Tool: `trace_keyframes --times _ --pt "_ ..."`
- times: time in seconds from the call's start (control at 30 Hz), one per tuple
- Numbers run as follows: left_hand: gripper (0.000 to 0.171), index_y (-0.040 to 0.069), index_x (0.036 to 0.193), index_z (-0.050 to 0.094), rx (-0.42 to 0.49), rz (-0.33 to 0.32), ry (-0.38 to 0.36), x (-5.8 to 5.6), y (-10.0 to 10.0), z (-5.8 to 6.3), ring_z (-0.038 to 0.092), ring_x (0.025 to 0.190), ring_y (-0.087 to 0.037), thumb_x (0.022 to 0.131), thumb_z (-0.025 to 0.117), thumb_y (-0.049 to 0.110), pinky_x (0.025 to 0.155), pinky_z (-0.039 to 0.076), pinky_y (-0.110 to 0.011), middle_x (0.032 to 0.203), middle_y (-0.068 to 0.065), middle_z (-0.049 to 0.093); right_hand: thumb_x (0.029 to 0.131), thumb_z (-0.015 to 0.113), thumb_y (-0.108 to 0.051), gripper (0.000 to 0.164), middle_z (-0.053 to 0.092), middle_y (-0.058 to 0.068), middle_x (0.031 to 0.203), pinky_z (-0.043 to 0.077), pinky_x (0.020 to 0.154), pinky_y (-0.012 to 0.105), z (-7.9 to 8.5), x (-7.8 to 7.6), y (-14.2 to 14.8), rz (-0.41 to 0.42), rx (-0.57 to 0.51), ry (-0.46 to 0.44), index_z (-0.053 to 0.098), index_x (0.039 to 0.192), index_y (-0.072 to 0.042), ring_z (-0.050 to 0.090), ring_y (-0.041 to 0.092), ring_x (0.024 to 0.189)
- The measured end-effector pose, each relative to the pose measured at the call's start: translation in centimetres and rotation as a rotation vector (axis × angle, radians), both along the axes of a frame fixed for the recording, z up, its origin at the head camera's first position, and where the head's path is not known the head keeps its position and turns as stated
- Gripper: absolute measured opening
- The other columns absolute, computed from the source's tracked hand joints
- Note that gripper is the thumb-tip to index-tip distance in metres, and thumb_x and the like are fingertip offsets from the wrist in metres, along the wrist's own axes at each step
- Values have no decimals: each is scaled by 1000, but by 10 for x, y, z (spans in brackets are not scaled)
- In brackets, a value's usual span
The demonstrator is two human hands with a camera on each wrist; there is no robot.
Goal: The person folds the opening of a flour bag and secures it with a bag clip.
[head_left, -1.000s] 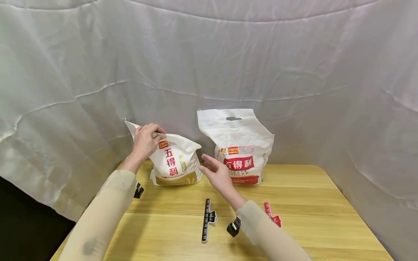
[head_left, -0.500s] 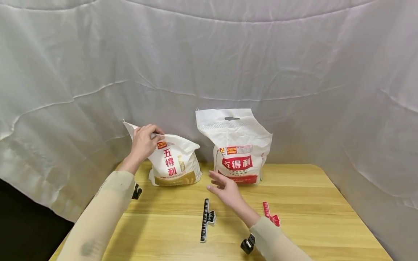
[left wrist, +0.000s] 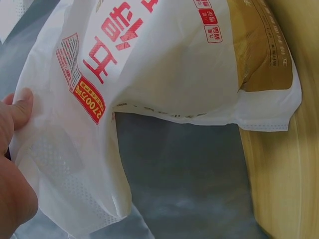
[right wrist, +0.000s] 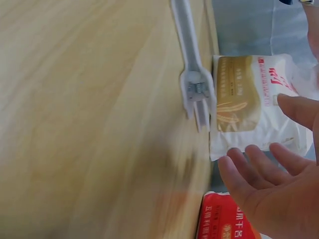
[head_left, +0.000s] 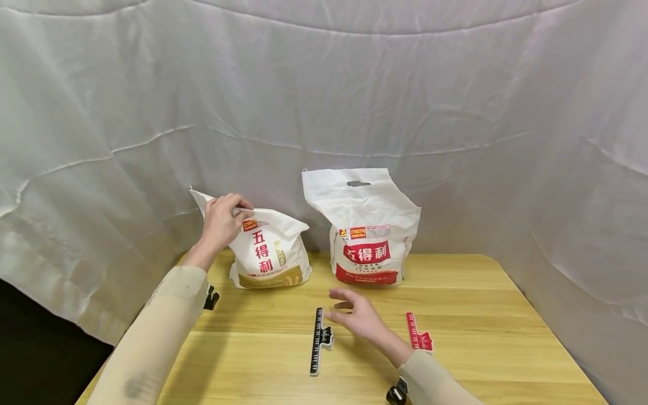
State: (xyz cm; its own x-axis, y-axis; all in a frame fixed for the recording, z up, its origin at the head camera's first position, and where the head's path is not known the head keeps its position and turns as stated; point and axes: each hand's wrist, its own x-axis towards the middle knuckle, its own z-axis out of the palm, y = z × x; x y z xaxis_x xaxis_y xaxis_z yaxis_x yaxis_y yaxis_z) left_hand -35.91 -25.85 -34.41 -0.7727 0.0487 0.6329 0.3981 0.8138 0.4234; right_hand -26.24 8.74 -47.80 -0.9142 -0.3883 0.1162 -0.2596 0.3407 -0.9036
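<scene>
My left hand [head_left: 221, 222] pinches the folded-over top of a white flour bag [head_left: 273, 247] with a gold band and red lettering. In the left wrist view the thumb [left wrist: 22, 108] presses on the bag's upper fabric [left wrist: 70, 129]; the fingers behind it are mostly hidden. My right hand [head_left: 360, 318] hovers over the table with fingers spread and slightly bent, holding nothing. Just left of its fingertips lies a long bag clip [head_left: 316, 343] with a black piano-key pattern. From the right wrist, the clip [right wrist: 195, 84] shows edge-on with its spring.
A second flour bag [head_left: 369, 225] with a red label and handle slot stands upright, right of the first. A red piano-key clip [head_left: 418, 333] lies right of my right hand on the wooden table [head_left: 481, 315]. Grey cloth [head_left: 455, 112] hangs behind and along both sides.
My right hand has moved from between the two bags back toward me, down beside the black clip. The left hand keeps its hold on the bag's top.
</scene>
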Motion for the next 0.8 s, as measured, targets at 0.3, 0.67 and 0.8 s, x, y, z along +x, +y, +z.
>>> trace_keyframes --times 0.3,0.67,0.8 --pt "8 8 95 71 6 -10 14 0 -1 -2 63 100 -34 91 77 6 114 27 -58 100 -11 71 89 81 -11 59 67 23 127 55 96 53 -9 4 5 84 68 -60 56 139 7 66 42 113" --pt "8 8 96 71 1 1 5 -2 -1 -4 63 101 -34 92 77 6 114 26 -58 100 -11 71 84 85 -11 51 71 9 112 53 81 25 -20 4 8 164 172 -82 65 129 3 63 18 94" --pt "8 7 97 71 2 1 1 -2 -1 -4 63 101 -34 92 77 6 115 26 -58 100 -11 71 84 86 -13 49 70 6 110 52 80 25 -21 5 6 180 197 -71 67 126 2 61 16 92"
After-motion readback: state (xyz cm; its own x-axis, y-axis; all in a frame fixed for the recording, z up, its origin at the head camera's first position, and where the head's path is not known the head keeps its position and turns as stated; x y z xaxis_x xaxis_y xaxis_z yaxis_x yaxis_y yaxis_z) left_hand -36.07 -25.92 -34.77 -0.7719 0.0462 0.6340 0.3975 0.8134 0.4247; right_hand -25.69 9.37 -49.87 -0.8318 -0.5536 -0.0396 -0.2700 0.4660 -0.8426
